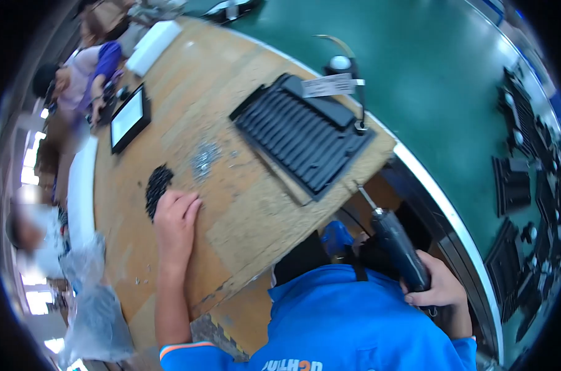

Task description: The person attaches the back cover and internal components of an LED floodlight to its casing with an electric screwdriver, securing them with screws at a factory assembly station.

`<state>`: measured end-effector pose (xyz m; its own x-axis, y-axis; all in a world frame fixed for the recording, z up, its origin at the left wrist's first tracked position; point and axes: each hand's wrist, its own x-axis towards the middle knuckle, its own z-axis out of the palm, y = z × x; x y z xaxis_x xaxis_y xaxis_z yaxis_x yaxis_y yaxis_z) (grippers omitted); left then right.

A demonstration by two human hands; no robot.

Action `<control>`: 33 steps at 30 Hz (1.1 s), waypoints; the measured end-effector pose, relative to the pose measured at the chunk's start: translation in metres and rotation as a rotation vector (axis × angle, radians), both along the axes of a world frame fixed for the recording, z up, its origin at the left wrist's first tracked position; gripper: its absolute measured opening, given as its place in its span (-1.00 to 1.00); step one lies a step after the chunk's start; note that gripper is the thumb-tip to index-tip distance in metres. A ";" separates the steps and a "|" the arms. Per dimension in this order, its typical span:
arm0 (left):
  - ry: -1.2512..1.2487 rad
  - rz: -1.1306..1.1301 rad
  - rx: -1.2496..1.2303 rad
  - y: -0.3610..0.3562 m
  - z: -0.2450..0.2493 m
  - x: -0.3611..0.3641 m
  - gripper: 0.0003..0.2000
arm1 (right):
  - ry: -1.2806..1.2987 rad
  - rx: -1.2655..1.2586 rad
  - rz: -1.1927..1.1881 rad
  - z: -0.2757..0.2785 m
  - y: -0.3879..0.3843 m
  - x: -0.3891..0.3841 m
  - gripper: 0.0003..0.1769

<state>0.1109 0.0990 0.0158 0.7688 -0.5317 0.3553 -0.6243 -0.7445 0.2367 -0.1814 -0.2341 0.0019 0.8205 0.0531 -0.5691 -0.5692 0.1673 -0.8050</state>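
Observation:
My right hand [440, 285] is wrapped round the handle of a black electric screwdriver [399, 244], off the table's edge. Its thin bit points up towards the ribbed black metal housing [302, 136]. This housing lies at the table corner, with a white label [329, 86] and a cable on it. My left hand [176, 213] rests at the near end of a pile of small black screws [159, 185]. The fingers there are curled together, and whatever they may hold is hidden. Beside this pile lies a scatter of small silver hardware [205, 159].
A black-framed panel [129, 119] lies on the wooden table [243, 232] farther left, near a person in a purple sleeve [107, 59]. A plastic bag [98, 321] hangs at the left edge. Right of the table, several black housings [511, 185] lie on the green surface [429, 93].

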 end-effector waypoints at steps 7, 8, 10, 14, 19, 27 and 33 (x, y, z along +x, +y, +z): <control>-0.025 0.027 0.028 -0.008 0.001 -0.003 -0.93 | -0.142 -0.056 0.070 -0.009 -0.006 0.005 -0.36; -0.107 -0.008 0.062 -0.009 0.000 -0.002 -0.95 | -0.141 -0.049 0.088 -0.009 -0.007 0.006 -0.37; -0.061 0.015 0.000 -0.011 -0.001 0.000 -0.96 | -0.143 -0.066 0.092 -0.008 -0.008 0.011 -0.37; 0.093 0.104 -0.152 -0.037 0.011 -0.011 -0.95 | -0.165 -0.079 0.090 -0.011 -0.010 0.013 -0.36; 0.195 0.017 -0.242 -0.086 0.023 -0.030 -0.96 | -0.155 -0.073 0.065 -0.012 -0.012 0.012 -0.34; 0.439 -0.131 -0.428 -0.123 0.018 -0.035 -0.98 | -0.177 -0.101 0.113 -0.015 -0.011 0.014 -0.33; 0.436 -0.241 -0.463 -0.155 0.019 -0.039 -0.97 | -0.208 -0.090 0.069 -0.018 -0.004 0.023 -0.35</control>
